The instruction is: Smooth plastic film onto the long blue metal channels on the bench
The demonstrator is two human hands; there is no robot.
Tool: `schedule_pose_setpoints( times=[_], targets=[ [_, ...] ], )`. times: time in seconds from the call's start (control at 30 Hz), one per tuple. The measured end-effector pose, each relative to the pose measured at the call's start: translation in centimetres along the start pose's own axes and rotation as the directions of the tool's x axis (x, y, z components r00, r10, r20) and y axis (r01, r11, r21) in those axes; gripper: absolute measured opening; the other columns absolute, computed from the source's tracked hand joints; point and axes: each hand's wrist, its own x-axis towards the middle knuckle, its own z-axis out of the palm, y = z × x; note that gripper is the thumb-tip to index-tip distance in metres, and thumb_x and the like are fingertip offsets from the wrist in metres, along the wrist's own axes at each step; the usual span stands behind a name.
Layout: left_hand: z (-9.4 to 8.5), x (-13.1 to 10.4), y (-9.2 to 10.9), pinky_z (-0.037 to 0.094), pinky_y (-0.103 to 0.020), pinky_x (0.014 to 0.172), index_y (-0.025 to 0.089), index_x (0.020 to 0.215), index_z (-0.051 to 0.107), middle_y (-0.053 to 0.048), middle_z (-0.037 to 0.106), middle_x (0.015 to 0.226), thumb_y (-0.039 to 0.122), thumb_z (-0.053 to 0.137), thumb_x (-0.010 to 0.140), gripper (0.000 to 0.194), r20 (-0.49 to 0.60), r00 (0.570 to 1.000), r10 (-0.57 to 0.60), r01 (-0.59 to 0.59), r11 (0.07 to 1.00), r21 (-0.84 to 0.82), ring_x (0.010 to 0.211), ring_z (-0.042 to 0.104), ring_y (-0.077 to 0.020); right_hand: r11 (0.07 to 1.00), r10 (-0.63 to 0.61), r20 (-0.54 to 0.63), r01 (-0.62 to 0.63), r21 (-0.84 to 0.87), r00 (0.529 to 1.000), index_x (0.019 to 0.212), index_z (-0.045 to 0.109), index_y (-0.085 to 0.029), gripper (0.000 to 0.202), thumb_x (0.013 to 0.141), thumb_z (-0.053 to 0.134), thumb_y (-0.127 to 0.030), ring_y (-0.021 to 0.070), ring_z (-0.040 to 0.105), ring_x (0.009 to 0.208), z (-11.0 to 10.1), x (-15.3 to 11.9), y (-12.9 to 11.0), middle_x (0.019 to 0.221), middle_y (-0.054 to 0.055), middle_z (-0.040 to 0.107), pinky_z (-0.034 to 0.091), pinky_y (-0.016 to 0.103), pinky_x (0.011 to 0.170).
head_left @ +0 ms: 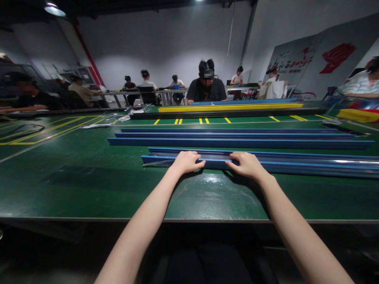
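On the green table (89, 189), in the head view, the near blue profile (296, 169) lies crosswise right in front of you, its R end running out of frame. Your L hand (187, 161) and R hand (245, 163) both look closed on its near edge, fingers over the top, thumbs on your side; the view's too dim to be sure how tight, or if it's one channel or two strips. Prob. light plastic: stiff over a short span, bendy/twisty over full length, slick, edges maybe easy to scuff. Best held w/ hands wide, either side of its middle; your grip sits toward the L end. No brand/label legible on it. The wall banner (310, 65) has red & dark characters, too blurred to read, plus a red fist (337, 57).
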Motion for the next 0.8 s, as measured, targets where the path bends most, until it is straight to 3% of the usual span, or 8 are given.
schedule_pose_setpoints(
  times=[0.8],
  targets=[
    [-0.2,0.0,0.05,0.04,-0.023,0.063,0.021,0.086,0.065,-0.004,0.065,0.089,0.049,0.031,0.085,0.044,0.0,1.0,-0.006,0.006,1.0,-0.001,0.083,0.06,-0.0164,1.0,-0.001,0.003,0.001,0.003,1.0,0.077,0.061,-0.02,0.037,0.083,0.034,-0.046,0.0184,0.058,0.078,0.07,0.03,0.09,0.083,0.006,0.065,0.03,0.025,0.059]
  ],
)
